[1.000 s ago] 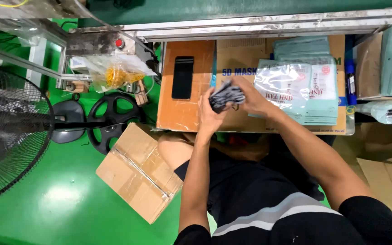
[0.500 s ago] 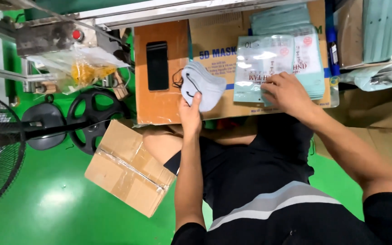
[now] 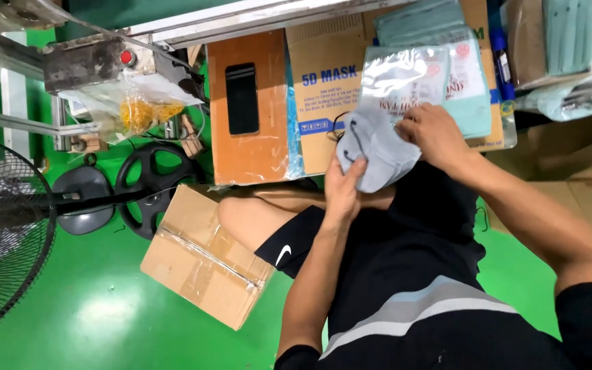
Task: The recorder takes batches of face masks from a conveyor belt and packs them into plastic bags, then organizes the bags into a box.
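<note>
phone (image 3: 242, 98) on cardboard sheet (image 3: 247, 147), taped box (image 3: 203, 253) left of knee (image 3: 236, 214)

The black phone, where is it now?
In the head view, the black phone lies on the brown cardboard sheet, left of the hands.

Phone (image 3: 242, 98) and pouches (image 3: 419, 79) crowd worktop.

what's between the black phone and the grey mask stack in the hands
In the head view, a printed cardboard box lies flat between the black phone and the grey mask stack, with a blue edge along its left side.
</note>
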